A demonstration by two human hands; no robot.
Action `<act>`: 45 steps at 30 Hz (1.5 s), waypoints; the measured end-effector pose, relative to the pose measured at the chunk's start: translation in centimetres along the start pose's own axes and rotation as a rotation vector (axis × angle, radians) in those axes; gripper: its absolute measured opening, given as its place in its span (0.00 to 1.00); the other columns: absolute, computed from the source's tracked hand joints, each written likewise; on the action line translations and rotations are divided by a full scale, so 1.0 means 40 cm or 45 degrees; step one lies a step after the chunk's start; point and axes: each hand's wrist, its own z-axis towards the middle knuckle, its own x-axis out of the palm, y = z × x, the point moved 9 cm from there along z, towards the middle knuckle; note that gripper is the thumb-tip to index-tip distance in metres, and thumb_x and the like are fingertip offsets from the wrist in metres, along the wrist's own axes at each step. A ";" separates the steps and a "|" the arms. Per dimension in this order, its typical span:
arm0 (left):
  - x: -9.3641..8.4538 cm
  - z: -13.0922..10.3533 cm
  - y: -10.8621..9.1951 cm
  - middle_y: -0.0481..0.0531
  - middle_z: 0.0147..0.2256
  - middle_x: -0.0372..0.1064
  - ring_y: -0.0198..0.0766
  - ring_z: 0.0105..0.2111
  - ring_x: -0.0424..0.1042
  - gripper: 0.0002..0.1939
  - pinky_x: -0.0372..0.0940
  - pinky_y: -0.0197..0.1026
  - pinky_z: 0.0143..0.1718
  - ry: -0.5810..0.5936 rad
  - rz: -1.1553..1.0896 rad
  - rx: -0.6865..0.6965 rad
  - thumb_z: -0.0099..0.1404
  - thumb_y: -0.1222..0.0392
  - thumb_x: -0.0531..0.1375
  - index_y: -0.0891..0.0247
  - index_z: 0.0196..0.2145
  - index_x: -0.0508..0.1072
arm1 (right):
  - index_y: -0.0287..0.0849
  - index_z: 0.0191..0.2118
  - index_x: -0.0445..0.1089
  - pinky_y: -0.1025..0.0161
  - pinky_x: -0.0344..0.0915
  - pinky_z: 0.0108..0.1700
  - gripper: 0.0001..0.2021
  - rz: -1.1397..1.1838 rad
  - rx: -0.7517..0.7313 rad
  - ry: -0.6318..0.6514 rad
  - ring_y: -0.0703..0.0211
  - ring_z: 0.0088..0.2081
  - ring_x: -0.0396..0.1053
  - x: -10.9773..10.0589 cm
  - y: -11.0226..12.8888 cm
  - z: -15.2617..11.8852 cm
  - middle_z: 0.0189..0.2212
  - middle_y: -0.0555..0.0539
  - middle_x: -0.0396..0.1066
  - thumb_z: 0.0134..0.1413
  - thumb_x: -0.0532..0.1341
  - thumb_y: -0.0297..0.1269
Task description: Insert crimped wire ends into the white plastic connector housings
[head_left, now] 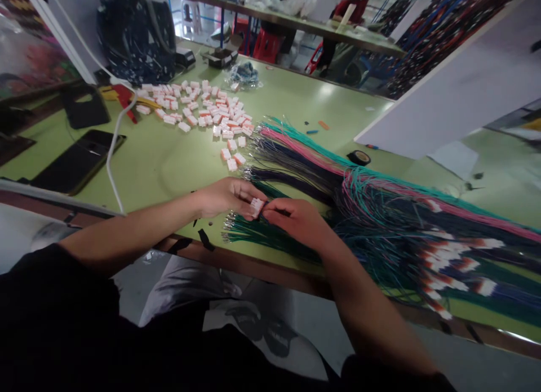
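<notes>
Between the fingers of my left hand (pixel 230 197) is a small white and orange connector housing (pixel 256 205). My right hand (pixel 298 218) is closed in a pinch right beside the housing's right side; what its fingertips grip, perhaps a thin dark wire, is too small to make out. Under and around both hands lie bundles of green wires (pixel 257 232) with bare metal terminals at their left ends. Dark wires (pixel 291 178), pink wires (pixel 304 150) and teal wires (pixel 296 134) run off to the right. A heap of loose connector housings (pixel 211 107) lies beyond my left hand.
Wires with housings attached (pixel 443 262) are piled at the right. A black phone (pixel 78 161), a white cable (pixel 110 161) and red-and-yellow pliers (pixel 127 99) lie at the left. Black tape (pixel 359 157) sits by a white panel (pixel 439 93). The brown table edge (pixel 253 262) runs near my lap.
</notes>
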 end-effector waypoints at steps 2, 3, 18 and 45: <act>0.004 -0.005 -0.010 0.48 0.26 0.74 0.31 0.26 0.73 0.15 0.69 0.36 0.30 0.082 0.010 -0.028 0.45 0.73 0.67 0.68 0.34 0.76 | 0.42 0.34 0.74 0.66 0.62 0.36 0.11 -0.067 0.094 0.055 0.60 0.33 0.70 -0.038 -0.046 0.011 0.31 0.48 0.75 0.54 0.54 0.36; 0.005 -0.008 -0.014 0.48 0.25 0.74 0.31 0.25 0.72 0.15 0.68 0.35 0.29 0.122 0.018 -0.038 0.45 0.73 0.67 0.68 0.34 0.76 | 0.42 0.36 0.74 0.64 0.63 0.39 0.12 -0.164 0.190 -0.019 0.58 0.37 0.71 -0.076 -0.079 0.017 0.35 0.47 0.76 0.55 0.54 0.36; 0.009 -0.014 0.017 0.48 0.27 0.73 0.30 0.27 0.71 0.15 0.67 0.35 0.30 0.285 0.067 -0.149 0.47 0.71 0.67 0.66 0.36 0.75 | 0.40 0.44 0.72 0.58 0.62 0.40 0.17 -0.969 0.752 0.064 0.47 0.46 0.69 -0.134 -0.288 0.033 0.46 0.38 0.72 0.57 0.48 0.30; -0.010 0.002 0.007 0.49 0.27 0.74 0.31 0.27 0.72 0.15 0.67 0.34 0.30 0.157 -0.077 -0.086 0.47 0.73 0.66 0.67 0.35 0.76 | 0.43 0.36 0.72 0.60 0.65 0.38 0.11 -0.015 0.266 -0.699 0.58 0.32 0.70 -0.183 -0.203 0.017 0.29 0.49 0.74 0.45 0.57 0.36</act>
